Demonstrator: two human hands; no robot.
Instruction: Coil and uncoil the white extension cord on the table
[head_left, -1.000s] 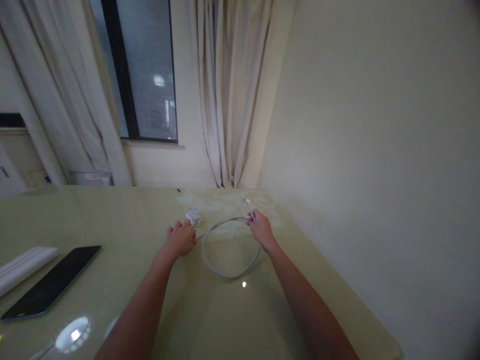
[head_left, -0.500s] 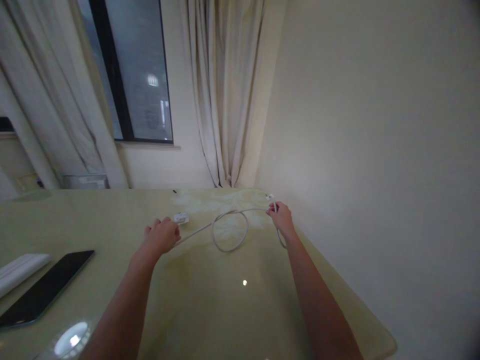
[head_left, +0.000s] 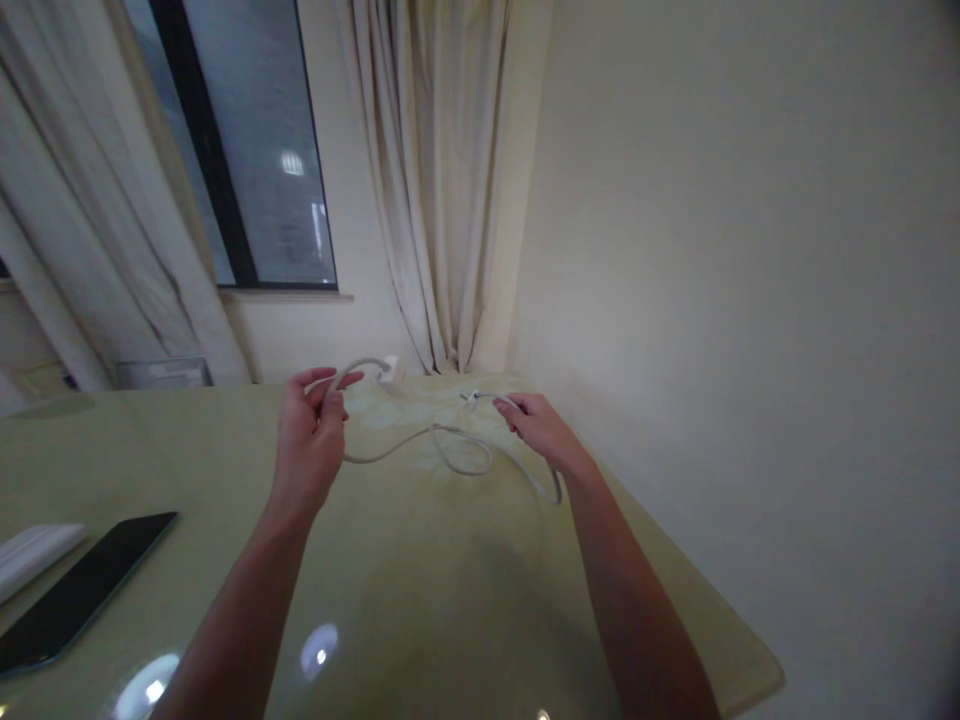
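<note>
A pale charging cable [head_left: 390,449] runs between my two hands, its middle lying in a loose loop on the table. My left hand [head_left: 311,432] pinches the cable close to a white plug adapter [head_left: 391,374], which is lifted at the far side of the table. Near the cable's other end, my right hand [head_left: 541,428] grips it between thumb and fingers. A small white connector [head_left: 472,399] sticks out to the left of that hand. Beneath the right wrist a slack bend of cable hangs down.
On the left of the greenish tabletop [head_left: 420,600] lie a black phone-like slab [head_left: 82,590] and a white object [head_left: 37,556]. A plain wall [head_left: 712,300] borders the right side. Behind the table hang curtains [head_left: 435,180] beside a window [head_left: 255,150].
My left hand has risen and turned, lifting the white adapter. My right hand has moved slightly left with its cable end. The loop has become smaller and slacker.
</note>
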